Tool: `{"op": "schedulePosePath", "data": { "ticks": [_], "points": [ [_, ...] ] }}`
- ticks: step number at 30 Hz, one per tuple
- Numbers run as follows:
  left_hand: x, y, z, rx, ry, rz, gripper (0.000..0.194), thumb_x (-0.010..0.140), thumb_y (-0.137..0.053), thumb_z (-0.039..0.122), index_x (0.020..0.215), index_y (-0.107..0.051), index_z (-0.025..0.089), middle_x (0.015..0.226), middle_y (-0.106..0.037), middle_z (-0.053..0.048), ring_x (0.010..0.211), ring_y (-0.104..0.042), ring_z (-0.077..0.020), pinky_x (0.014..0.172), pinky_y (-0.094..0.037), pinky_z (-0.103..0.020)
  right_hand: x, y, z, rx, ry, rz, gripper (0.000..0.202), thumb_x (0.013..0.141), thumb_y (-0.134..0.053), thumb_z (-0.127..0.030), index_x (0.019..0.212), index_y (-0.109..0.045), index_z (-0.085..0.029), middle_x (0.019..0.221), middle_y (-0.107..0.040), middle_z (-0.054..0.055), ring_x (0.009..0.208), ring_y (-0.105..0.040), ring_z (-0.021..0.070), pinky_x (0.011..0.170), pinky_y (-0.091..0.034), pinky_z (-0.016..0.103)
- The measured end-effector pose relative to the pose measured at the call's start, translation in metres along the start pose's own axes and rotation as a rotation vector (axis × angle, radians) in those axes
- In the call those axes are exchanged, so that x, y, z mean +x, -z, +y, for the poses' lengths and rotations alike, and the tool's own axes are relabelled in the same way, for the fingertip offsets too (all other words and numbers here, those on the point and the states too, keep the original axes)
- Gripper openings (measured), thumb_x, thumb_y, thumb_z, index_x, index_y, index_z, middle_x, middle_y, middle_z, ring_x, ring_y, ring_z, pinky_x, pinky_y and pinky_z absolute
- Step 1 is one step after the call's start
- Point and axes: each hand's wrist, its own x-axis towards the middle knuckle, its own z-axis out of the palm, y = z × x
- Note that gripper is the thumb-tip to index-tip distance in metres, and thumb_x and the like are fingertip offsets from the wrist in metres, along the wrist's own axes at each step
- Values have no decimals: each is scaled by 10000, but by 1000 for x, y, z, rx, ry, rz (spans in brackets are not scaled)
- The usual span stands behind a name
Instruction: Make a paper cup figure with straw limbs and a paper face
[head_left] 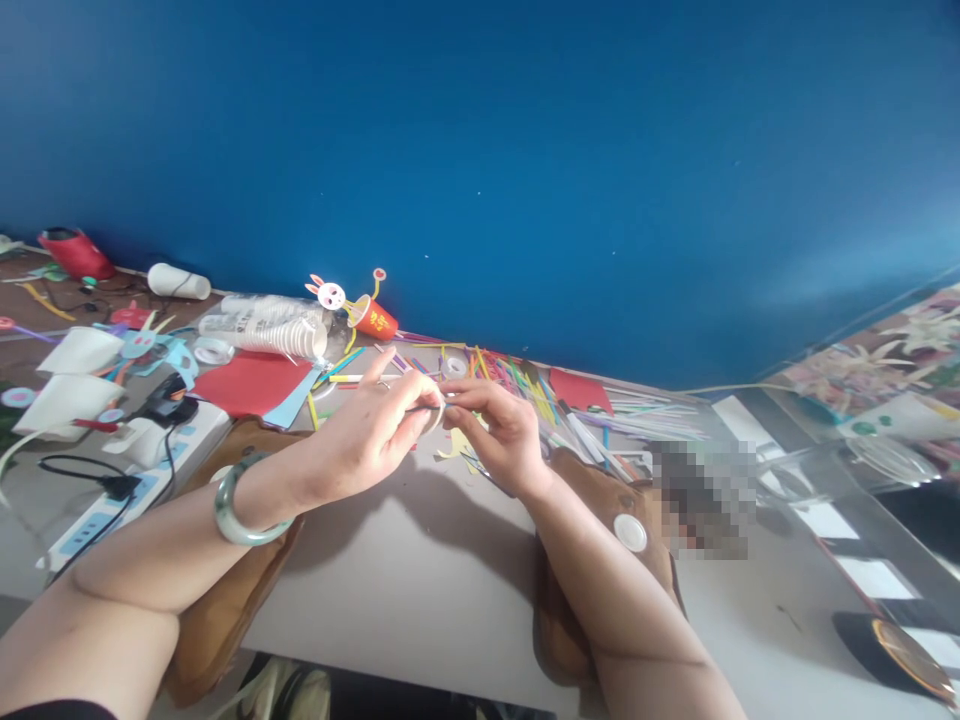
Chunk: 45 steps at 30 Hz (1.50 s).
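Observation:
My left hand (375,430), with a jade-coloured bangle (229,500) on its wrist, is closed in a pinch at mid-table height in the picture. Its fingertips meet those of my right hand (499,425), which is pinched too. Between them shows a small pale piece with a curved edge (433,414), along with something thin and dark; the fingers cover most of both, so I cannot tell their kind. Below the hands, a yellow paper scrap (454,447) lies on the grey table (390,590).
Paper cups in plastic wrap (262,325), a red cup with a rabbit face (375,318) and red paper (244,382) stand or lie behind left. Coloured sticks (517,385) spread along the blue wall. A power strip (112,515) lies left. Brown cushions lie under both forearms.

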Motion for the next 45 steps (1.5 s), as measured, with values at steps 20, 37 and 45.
{"op": "schedulePosePath", "data": {
  "ticks": [20, 37, 45],
  "points": [
    [3, 29, -11, -217, 76, 244, 162, 951, -525, 179, 985, -674, 232, 1073, -767, -34, 1035, -716, -203, 1052, -517, -441, 1, 1, 30, 244, -155, 67, 116, 912, -698, -333, 887, -691, -220, 1084, -761, 77, 832, -726, 187, 678, -623, 337],
    [19, -9, -47, -859, 331, 382, 486, 803, -775, 276, 1259, -610, 252, 1171, -675, -75, 978, -701, -194, 823, -623, -345, 7, 3, 39, 599, -335, 278, 221, 816, -803, -400, 789, -672, -223, 754, -690, -20, 602, -594, 96, 638, -523, 268],
    [17, -10, -41, -711, 314, 395, 257, 837, -766, 416, 982, -754, 205, 1020, -764, -71, 933, -704, -191, 801, -611, -306, 4, -6, 36, 621, -453, 144, 305, 787, -814, -468, 798, -642, -216, 649, -661, -27, 595, -596, 116, 628, -516, 277]
  ]
}}
